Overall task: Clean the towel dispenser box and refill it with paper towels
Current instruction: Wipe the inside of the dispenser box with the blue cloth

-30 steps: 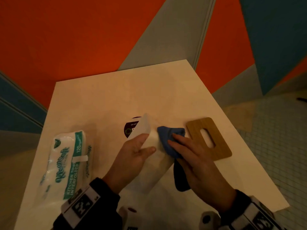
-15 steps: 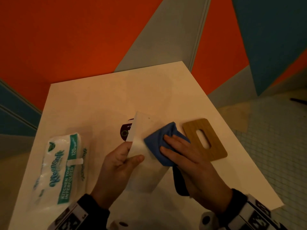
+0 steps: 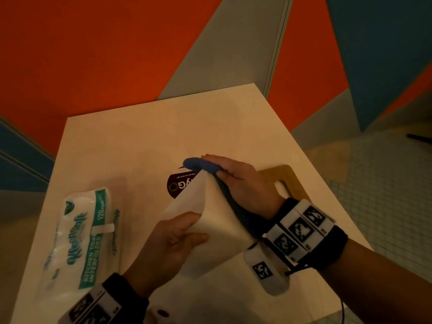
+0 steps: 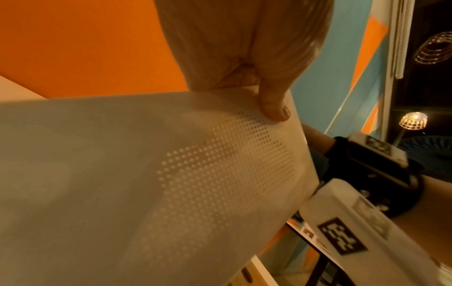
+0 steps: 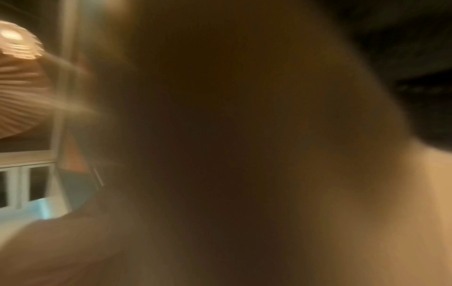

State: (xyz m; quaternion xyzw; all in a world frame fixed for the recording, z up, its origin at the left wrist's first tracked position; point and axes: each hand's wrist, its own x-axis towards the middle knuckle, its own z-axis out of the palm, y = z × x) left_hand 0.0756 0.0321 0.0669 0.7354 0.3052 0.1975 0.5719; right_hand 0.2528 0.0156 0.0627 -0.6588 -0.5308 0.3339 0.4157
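1. One white table (image 3: 145,146) carried everything I saw.
2. One white dispenser box (image 3: 217,220) stood tilted above the table's middle, its long axis running from near me up and away, perforated side (image 4: 220,164) facing my left wrist camera.
3. One pack of paper towels (image 3: 79,242) lay flat at the left, lengthwise toward me.
4. One wooden lid (image 3: 280,181) lay right of the box.
5. My left hand (image 3: 168,249) gripped the box's near edge, thumb curled on.
6. My right hand (image 3: 243,181) pressed one blue cloth (image 3: 201,164) on the box's far end with flat fingers.
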